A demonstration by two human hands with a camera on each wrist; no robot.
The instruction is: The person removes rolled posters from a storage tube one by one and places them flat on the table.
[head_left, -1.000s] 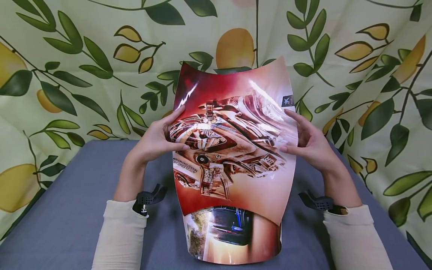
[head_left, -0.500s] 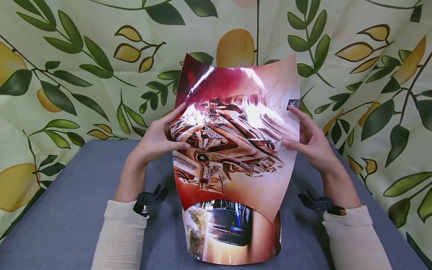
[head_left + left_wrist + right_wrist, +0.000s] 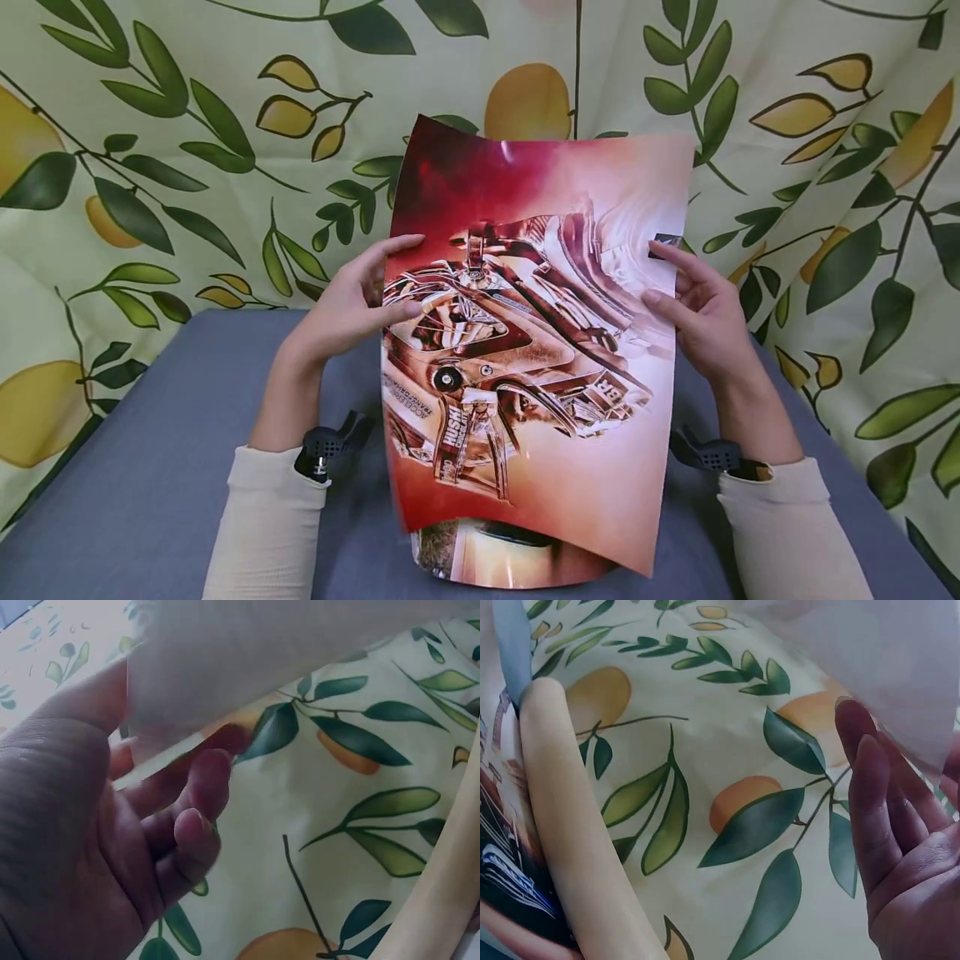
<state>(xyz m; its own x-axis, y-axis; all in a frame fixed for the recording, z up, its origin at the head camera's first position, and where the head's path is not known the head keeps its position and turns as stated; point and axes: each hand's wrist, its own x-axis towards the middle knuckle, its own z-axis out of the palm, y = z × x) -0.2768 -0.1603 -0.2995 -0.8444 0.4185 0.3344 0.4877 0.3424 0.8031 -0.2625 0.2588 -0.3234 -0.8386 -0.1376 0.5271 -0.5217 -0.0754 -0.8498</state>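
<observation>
A glossy poster (image 3: 540, 175) with a sideways motorcycle picture in red and peach tones stands raised between my two hands, tilted and slightly bowed. My left hand (image 3: 337, 304) pinches its left edge, thumb and index finger over the printed side. At the right edge my right hand (image 3: 708, 321) pinches it the same way, near a small dark logo. The wrist views catch the poster's pale back (image 3: 232, 667), with other fingers of the left hand (image 3: 142, 825) behind it. Below lies a second glossy poster (image 3: 517, 567), mostly covered, with part of a car showing.
A blue-grey cloth covers the table (image 3: 187, 433). Behind it hangs a pale curtain (image 3: 225, 50) printed with leaves and yellow fruit. In the right wrist view, the lower poster's curled edge (image 3: 577, 810) stands up. Each wrist carries a black camera mount (image 3: 333, 442).
The held poster has flattened out, and its lower edge has come down over more of the poster below. My right hand has shifted slightly right; glare on the print has faded.
</observation>
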